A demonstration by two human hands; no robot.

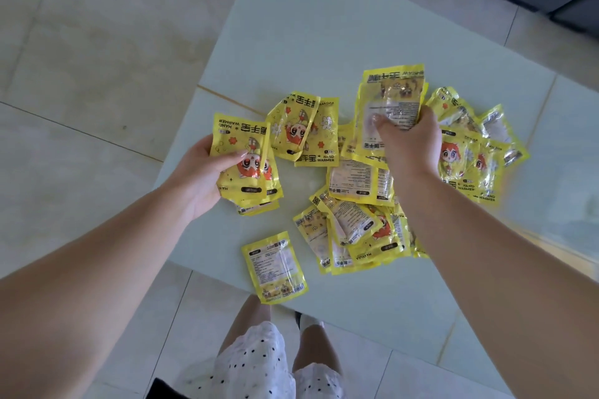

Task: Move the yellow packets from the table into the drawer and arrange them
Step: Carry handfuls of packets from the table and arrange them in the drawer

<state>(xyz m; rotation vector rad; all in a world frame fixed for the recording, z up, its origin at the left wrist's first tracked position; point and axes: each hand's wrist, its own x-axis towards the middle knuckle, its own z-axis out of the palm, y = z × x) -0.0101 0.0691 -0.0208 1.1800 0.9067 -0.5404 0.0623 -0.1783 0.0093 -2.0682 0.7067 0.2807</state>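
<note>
Yellow glossy plastic packets printed with a red cartoon figure (385,178) are being gathered from the pale glass-topped surface (324,29), so the collecting step is judged to be in hand, with nothing yet moved to the drawer. A small stack of these packets (244,165) is being held in the left hand (207,172) near the surface's left edge, the thumb being pressed across the top packet's face and the fingers being curled beneath the stack. A second bunch (389,100) is being gripped in the right hand (410,139) above the middle of the heap, fingers being closed over its printed back, with the bunch being raised a little from those below.

Most packets are lying in a loose, overlapping heap towards the right side of the surface, some face up and some showing their white text backs. Two overlapping packets (304,129) are lying between the hands, and a single packet (274,266) is lying apart near the front edge, back side up.

No drawer or other container is being shown, so its place and contents cannot be told. The next move is judged to call for both handfuls being squared up and carried to the drawer, which will have to be found outside this view; slippery film is likely to make a loose bunch slide apart, so a firm grip is being called for. Many packets are judged to be left for later trips.
</note>
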